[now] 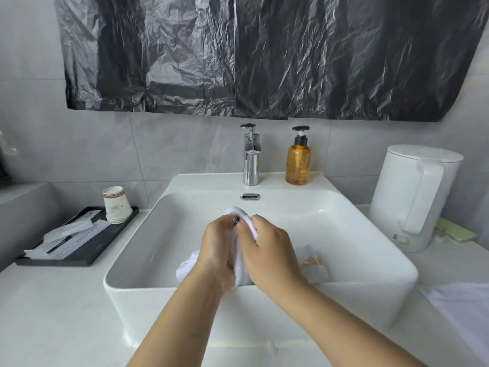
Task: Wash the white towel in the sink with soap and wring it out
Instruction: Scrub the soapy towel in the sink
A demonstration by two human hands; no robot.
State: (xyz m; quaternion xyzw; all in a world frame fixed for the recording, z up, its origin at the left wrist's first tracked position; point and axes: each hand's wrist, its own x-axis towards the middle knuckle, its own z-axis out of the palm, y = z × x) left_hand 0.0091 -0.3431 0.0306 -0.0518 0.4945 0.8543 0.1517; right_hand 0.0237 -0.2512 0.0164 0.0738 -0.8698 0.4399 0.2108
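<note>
we have the white towel (pixel 242 256) bunched between our two hands over the middle of the sink (pixel 370 250). our left hand (pixel 218 249) grips it from the left with curled fingers, and our right hand (pixel 268 251) is clamped on it from the right, the two hands pressed close together with only a ridge of cloth between them. a fold of the towel pokes up beyond our fingertips, and a loose tail hangs out below the left wrist toward the basin floor. just right of our right hand a crumpled wrapper (pixel 313 263) lies in the basin. beyond the hands the faucet (pixel 250 154) stands on the back rim, with the amber soap bottle (pixel 297 160) beside it, further right. the basin walls stand well clear of the hands on both sides. the near rim runs under our forearms. well left of the left hand, on the desk (pixel 53 308), a black tray (pixel 87 258) carries paper cups (pixel 115 205). well right of the right hand stands a white kettle (pixel 415 197).
</note>
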